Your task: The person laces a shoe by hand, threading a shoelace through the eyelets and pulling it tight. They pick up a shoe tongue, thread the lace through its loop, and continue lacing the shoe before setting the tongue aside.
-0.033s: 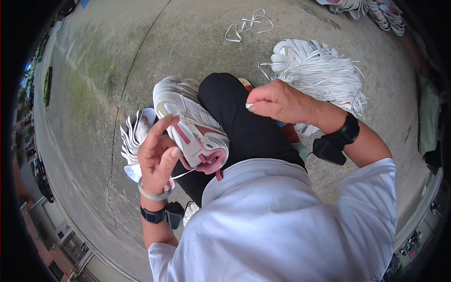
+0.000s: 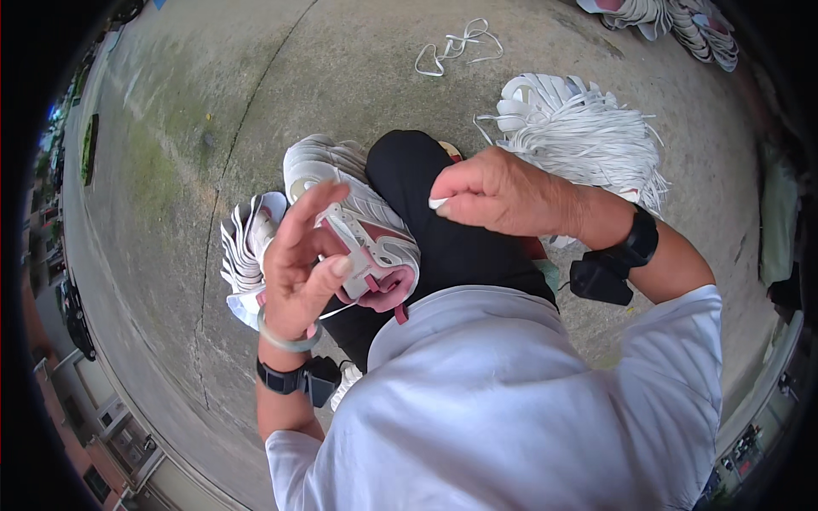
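Across my lap lies a white and pink shoe upper (image 2: pixel 375 247), at the near end of a stack of similar white uppers (image 2: pixel 328 153). My left hand (image 2: pixel 302 264) hovers over its left side, thumb and fingers apart, with nothing visible between them. A thin white lace (image 2: pixel 339 310) shows between my left wrist and the upper's pink collar; where it ends is hidden. Above my black-clad knee, my right hand (image 2: pixel 507 194) pinches a small white piece (image 2: pixel 437 203) between thumb and forefinger. Most of that piece is covered by the fingers.
Another stack of uppers (image 2: pixel 247 247) stands left of my leg. On the concrete at right sits a pile of uppers under many white laces (image 2: pixel 588 136). A loose white lace (image 2: pixel 460 47) lies farther off. More stacked uppers (image 2: pixel 665 21) are at the far right.
My right hand has moved a little left, toward my left hand, still pinching the white piece. My left hand has shifted slightly right and away from me, over the upper.
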Demonstrator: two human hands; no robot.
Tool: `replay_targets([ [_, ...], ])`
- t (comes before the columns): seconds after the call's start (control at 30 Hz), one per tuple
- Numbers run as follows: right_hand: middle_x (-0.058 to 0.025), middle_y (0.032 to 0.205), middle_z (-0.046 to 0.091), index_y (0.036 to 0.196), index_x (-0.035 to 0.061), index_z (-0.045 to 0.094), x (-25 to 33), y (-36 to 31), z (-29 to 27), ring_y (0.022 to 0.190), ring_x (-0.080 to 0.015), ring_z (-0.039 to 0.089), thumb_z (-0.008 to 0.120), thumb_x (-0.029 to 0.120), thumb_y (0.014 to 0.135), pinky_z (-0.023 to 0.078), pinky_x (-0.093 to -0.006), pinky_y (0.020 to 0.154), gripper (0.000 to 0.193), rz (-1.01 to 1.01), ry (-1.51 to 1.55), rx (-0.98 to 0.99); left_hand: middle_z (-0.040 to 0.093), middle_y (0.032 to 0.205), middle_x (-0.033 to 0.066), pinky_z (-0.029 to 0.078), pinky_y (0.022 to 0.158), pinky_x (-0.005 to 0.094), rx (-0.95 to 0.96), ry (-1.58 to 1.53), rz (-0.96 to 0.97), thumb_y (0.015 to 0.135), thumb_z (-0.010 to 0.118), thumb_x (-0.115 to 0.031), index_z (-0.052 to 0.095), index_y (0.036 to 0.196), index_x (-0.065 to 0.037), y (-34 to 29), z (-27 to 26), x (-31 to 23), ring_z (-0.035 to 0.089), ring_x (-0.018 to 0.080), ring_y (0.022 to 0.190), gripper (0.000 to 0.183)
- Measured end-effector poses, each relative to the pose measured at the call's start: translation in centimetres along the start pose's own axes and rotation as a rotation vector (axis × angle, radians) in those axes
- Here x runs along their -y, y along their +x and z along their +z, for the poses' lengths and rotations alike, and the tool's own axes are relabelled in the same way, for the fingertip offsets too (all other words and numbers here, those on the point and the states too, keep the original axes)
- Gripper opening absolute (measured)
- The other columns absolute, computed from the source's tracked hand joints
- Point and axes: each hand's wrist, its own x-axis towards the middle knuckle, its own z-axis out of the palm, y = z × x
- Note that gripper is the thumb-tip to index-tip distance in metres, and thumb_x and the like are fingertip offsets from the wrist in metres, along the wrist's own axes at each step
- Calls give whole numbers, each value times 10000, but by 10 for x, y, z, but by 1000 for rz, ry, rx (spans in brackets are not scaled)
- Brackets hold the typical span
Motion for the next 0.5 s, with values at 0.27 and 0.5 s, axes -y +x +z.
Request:
replay_targets([
  [0.27,12,612,463,813,0,569,50,26,-43,585,-56,421,543,147,865,353,-221,525,158,-68,-183,-242,504,605,-20,335,461,161,225,-400,-263,888,574,-192,582,957,-6,0,-5,-4,424,32,489,198],
  [0.5,15,666,507,844,19,584,-132,-16,-136,646,-66,446,546,189,858,382,-223,603,174,279,-476,-561,483,570,-53,297,427,175,-71,-96,-407,853,609,-115,631,817,-3,-63,-73,13,389,16,480,120],
])
